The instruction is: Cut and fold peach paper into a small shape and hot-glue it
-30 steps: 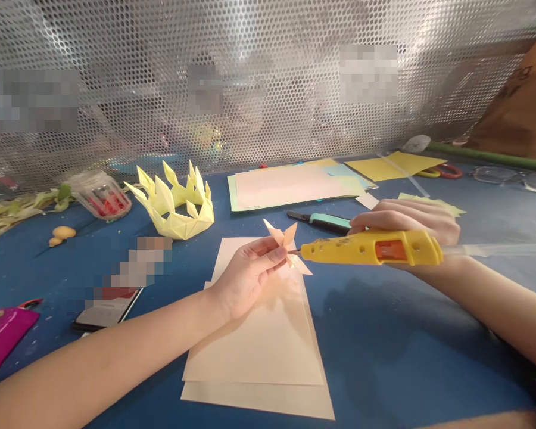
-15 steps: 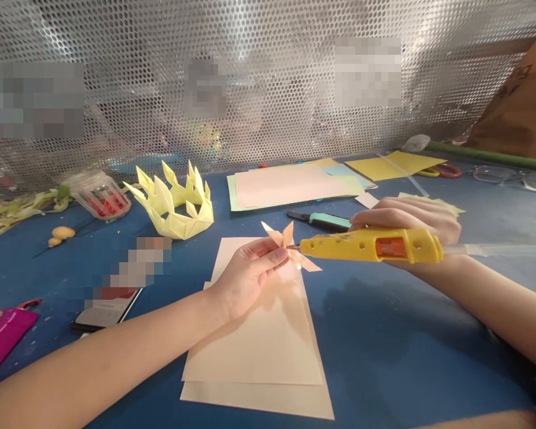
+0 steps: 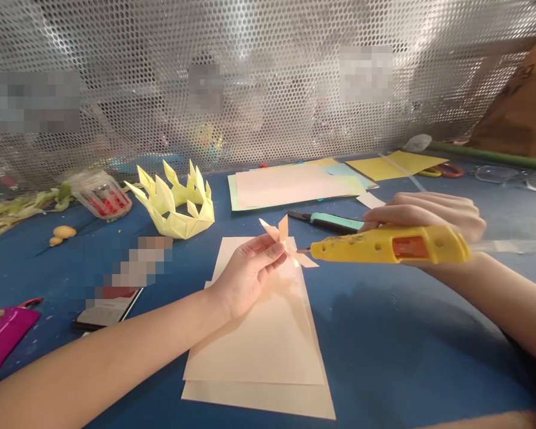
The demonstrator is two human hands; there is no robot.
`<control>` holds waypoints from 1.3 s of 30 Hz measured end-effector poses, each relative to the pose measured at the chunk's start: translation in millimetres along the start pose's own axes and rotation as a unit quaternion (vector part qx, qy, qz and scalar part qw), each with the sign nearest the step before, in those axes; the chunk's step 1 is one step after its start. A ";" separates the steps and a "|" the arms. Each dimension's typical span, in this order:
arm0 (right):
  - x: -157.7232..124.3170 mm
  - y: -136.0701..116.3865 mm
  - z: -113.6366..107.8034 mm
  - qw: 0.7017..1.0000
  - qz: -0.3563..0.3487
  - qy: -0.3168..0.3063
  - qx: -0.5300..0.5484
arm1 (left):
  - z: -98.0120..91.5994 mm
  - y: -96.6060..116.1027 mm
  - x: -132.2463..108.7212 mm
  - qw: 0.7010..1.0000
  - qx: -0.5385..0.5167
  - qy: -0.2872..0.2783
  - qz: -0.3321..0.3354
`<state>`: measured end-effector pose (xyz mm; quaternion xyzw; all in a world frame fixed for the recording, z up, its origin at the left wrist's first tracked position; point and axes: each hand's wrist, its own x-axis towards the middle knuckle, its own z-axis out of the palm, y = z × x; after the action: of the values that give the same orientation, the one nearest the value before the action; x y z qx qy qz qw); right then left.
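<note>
Between the thumb and fingers of my left hand [image 3: 254, 268] is a small peach paper flower [image 3: 284, 229] with narrow pointed petals. My right hand [image 3: 433, 214] is wrapped round a yellow hot glue gun [image 3: 384, 245], with a clear glue stick [image 3: 504, 246] sticking out of its back end. The gun's metal tip points left at the flower, a small gap away from its centre. Something shiny, like glue, shows at the flower's middle. Under my left hand lie overlapping peach paper sheets [image 3: 254, 351] on the blue table.
A yellow folded-paper crown [image 3: 183, 223] stands left of centre. Beyond my hands lie a utility knife [image 3: 335, 221], stacked coloured paper [image 3: 286, 187], scissors [image 3: 449, 170] and glasses [image 3: 495, 173]. To the left are a phone [image 3: 102, 313], a plastic jar [image 3: 100, 196] and a magenta object [image 3: 9, 333].
My right hand has drawn the glue gun to the right, so its tip has come away from the flower's centre. The flower has shifted slightly left and up in my left hand.
</note>
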<state>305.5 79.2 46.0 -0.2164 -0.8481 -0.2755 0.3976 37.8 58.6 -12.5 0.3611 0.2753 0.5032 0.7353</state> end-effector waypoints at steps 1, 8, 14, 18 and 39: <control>0.0 0.2 -0.1 1.000 -0.005 -0.002 0.001 | 0.6 0.2 0.1 1.000 -0.001 -0.001 0.000; -0.7 -2.0 1.0 1.000 -0.006 -0.011 -0.009 | 3.4 1.5 -0.1 1.000 -0.002 -0.011 -0.012; -1.4 -1.2 2.2 1.000 -0.010 -0.005 -0.014 | 0.9 0.7 -0.9 1.000 0.011 -0.009 -0.023; -0.5 -2.7 1.9 1.000 -0.020 -0.015 -0.012 | 1.2 0.4 -0.8 0.999 0.024 -0.011 -0.027; 2.1 -6.9 3.8 0.999 0.001 0.003 -0.037 | 1.3 -0.1 -1.1 0.999 0.030 -0.017 -0.029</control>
<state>298.2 76.7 43.6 -0.2309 -0.8359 -0.3073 0.3917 38.5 57.2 -11.8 0.3832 0.2886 0.4670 0.7429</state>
